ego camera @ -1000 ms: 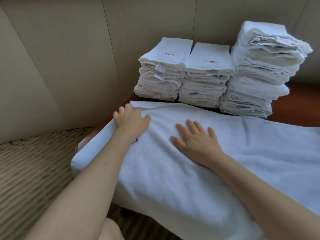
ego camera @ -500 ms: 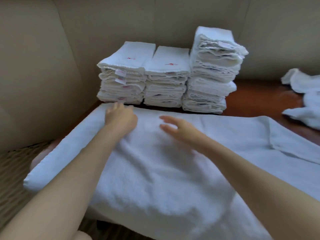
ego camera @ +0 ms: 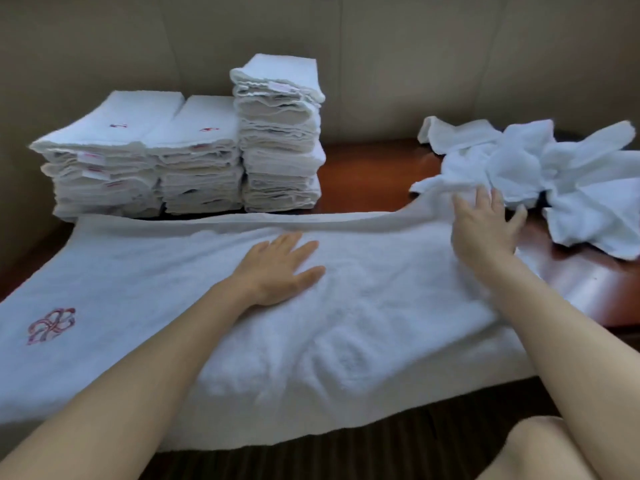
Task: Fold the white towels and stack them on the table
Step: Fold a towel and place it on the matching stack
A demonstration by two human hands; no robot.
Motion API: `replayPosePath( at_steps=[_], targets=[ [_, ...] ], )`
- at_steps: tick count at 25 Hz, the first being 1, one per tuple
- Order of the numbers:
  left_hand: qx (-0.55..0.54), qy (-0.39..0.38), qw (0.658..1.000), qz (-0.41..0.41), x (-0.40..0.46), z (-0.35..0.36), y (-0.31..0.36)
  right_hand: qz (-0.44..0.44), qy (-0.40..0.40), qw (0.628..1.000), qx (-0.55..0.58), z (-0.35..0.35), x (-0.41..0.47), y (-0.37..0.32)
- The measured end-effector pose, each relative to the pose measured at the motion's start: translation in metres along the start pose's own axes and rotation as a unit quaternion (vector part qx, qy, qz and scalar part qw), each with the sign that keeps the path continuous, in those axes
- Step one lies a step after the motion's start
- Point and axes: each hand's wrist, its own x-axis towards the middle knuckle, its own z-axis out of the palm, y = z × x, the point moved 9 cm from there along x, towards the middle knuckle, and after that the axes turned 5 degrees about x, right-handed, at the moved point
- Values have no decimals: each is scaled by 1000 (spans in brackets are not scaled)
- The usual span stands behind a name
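Both hands shifted rightward vs earlier: left hand (ego camera: 277, 268) flat, fingers straight, mid-frame on the spread towel (ego camera: 363, 306); right hand (ego camera: 485, 226) fingers spread, holding nothing, at its upper-right edge. Smooth w/ flat palms outward, then fold toward stacks (ego camera: 187, 150) upper left.

A red looping emblem (ego camera: 51, 325) is seen at lower left on the white spread towel (ego camera: 346, 306). White stacks (ego camera: 187, 157) and a white crumpled pile (ego camera: 540, 174) are set on reddish-brown table (ego camera: 367, 174).

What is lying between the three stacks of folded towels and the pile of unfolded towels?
Only bare reddish-brown wooden table lies between the stacks of folded white towels and the crumpled pile of unfolded white towels, as the head view shows.
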Motion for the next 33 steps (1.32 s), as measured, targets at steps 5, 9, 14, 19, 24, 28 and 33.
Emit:
replayPosePath(
  at_steps=[5,9,14,19,24,28,33],
  targets=[
    [-47,49,997,-27,26,-24,22,-68,-213,970,92,40,-31,-16],
    [-13,2,1000,19,51,-7,79,-24,-218,973,77,39,-37,26],
    [3,190,971,148,34,-66,156,-13,-261,963,62,43,-32,43],
    [-52,162,894,414,-29,-45,243,-46,-270,960,54,54,-4,34],
    [94,208,898,377,-28,-35,247,-45,-268,960,71,52,-3,35],
    [-124,142,899,395,-22,-55,217,-33,-268,962,46,46,-6,34],
    [42,21,998,-40,51,-15,40,-145,-138,976,90,19,-3,-40]
  ],
)
